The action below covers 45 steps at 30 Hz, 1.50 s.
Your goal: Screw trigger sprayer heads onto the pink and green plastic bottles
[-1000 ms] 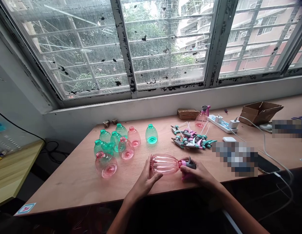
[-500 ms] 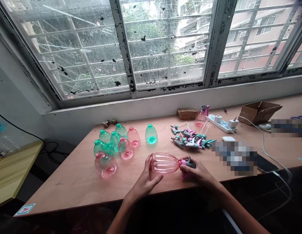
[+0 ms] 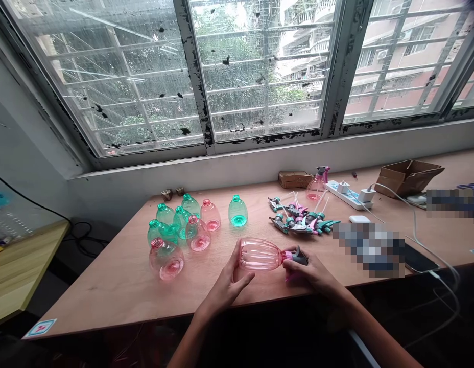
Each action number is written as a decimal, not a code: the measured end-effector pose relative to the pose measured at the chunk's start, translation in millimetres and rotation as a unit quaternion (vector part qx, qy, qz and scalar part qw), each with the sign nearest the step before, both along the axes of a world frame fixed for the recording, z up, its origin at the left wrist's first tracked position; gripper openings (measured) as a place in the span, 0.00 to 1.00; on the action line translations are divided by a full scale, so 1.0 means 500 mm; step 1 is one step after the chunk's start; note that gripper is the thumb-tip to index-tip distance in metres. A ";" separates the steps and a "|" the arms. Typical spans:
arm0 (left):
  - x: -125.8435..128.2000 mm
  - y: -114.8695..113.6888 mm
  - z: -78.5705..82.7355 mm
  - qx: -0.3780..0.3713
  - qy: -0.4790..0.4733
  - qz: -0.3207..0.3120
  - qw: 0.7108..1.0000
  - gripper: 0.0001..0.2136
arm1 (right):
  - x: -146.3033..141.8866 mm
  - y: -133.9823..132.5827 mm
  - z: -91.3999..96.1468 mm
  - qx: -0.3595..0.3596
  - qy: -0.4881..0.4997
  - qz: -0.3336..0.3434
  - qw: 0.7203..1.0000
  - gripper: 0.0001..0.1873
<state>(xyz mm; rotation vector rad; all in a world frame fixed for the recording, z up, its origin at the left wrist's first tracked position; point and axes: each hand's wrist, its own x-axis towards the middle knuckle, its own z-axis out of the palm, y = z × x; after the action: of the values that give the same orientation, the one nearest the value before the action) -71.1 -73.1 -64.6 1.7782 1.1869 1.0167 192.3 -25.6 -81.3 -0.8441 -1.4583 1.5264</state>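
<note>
A clear pink spray bottle (image 3: 259,255) lies sideways above the front part of the table, its base to the left. My left hand (image 3: 230,286) holds the base end, fingers behind it and thumb spread away below. At the other end, my right hand (image 3: 312,272) is closed around the pink and grey spray head (image 3: 297,256), which sits on the bottle's neck. The fingers partly hide the trigger. Beyond my hands, a pile of loose spray heads (image 3: 300,221) in green, pink and grey lies with thin white tubes sticking up.
Several open green bottles (image 3: 237,210) and pink bottles (image 3: 166,260) stand on the left of the wooden table (image 3: 107,291). A pink bottle with a spray head (image 3: 316,188) stands behind the pile. Rightward are a power strip (image 3: 350,194), a cardboard box (image 3: 407,179), a phone (image 3: 421,258) and cables.
The left end of the held bottle has risen very slightly. Both hands keep the same hold on it.
</note>
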 end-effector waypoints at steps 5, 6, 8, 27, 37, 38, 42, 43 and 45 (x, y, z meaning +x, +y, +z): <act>-0.001 -0.001 -0.003 -0.018 -0.018 -0.007 1.000 0.40 | 0.000 -0.003 0.007 -0.001 -0.003 0.002 1.000 0.23; -0.002 0.000 -0.005 -0.021 -0.027 -0.009 0.999 0.40 | 0.000 -0.004 0.008 -0.004 -0.006 0.002 1.000 0.24; -0.003 0.002 -0.008 -0.023 -0.044 -0.014 0.999 0.39 | 0.000 -0.005 0.010 -0.008 -0.011 0.001 1.000 0.26; 0.002 0.001 0.001 -0.015 -0.057 0.005 0.998 0.37 | 0.001 -0.005 0.004 -0.005 -0.005 0.025 1.000 0.20; -0.002 0.004 -0.002 -0.024 -0.036 0.043 0.998 0.32 | 0.000 -0.006 0.007 -0.002 -0.015 0.035 0.999 0.22; -0.002 0.004 0.000 -0.026 -0.038 0.045 0.998 0.32 | -0.001 -0.006 0.007 -0.002 -0.014 0.035 0.999 0.23; 0.001 0.002 0.003 -0.032 -0.055 0.053 0.997 0.31 | -0.002 -0.004 0.006 0.007 -0.022 0.030 0.999 0.24; 0.001 0.002 0.003 -0.034 -0.061 0.056 0.996 0.31 | -0.002 -0.004 0.005 0.012 -0.027 0.028 0.999 0.24; 0.001 0.004 0.003 -0.041 -0.073 0.062 0.995 0.31 | -0.002 -0.002 0.002 0.017 -0.030 0.022 0.999 0.24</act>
<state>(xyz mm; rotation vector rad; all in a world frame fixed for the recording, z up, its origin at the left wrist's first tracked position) -70.7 -71.3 -63.2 1.5546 1.2409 1.1344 191.2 -26.6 -80.4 -0.8503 -1.5513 1.5164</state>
